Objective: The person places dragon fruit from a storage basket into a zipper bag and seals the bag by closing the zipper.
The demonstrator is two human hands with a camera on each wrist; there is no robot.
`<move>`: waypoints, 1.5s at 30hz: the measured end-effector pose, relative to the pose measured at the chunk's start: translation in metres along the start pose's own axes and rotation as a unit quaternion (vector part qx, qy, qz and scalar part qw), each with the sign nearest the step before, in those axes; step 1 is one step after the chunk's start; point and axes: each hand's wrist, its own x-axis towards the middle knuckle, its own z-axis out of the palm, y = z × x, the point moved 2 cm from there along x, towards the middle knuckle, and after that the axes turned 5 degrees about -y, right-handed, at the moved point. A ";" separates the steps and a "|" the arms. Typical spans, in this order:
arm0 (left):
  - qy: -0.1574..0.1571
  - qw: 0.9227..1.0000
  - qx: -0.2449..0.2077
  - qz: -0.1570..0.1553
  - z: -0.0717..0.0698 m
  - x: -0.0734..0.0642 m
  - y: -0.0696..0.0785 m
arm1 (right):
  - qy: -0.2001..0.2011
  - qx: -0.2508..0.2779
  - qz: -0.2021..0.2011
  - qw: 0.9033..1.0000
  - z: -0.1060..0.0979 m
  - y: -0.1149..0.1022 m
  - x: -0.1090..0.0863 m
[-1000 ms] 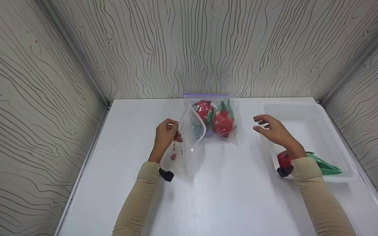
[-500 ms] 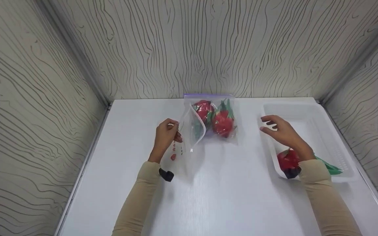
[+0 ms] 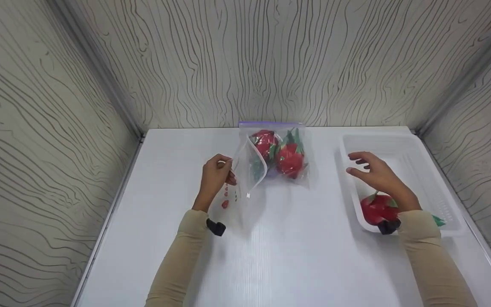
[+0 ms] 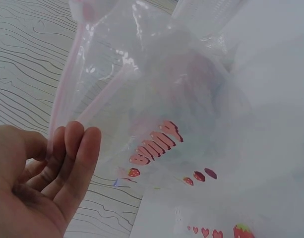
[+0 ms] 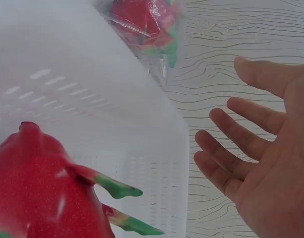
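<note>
My left hand (image 3: 218,172) pinches the mouth of a clear zip bag (image 4: 156,144) printed with strawberries and pink lettering. The bag stands with its mouth spread, its white zip strip (image 3: 261,158) bowed to the right. My right hand (image 3: 373,170) hovers over the white plastic basket (image 3: 350,192), fingers apart and holding nothing. Below its wrist a red dragon fruit (image 3: 375,209) with green-tipped scales (image 5: 119,186) lies in the basket. A green tip (image 3: 439,220) shows beyond the right sleeve; the rest of that thing is hidden by the forearm.
Behind the printed bag, a clear bag with a purple zip (image 3: 271,124) lies on the white table (image 3: 296,256), holding two dragon fruits (image 3: 289,162). Wood-grain panels (image 3: 245,64) enclose the table at the back and both sides.
My right hand has moved right, from beside the basket's left rim to over it, uncovering more of the red dragon fruit. The left hand keeps its hold on the bag's mouth.
</note>
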 end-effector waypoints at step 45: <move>0.006 1.000 0.015 -0.019 0.001 0.001 0.000 | -0.037 -0.046 0.085 0.995 -0.023 0.047 -0.041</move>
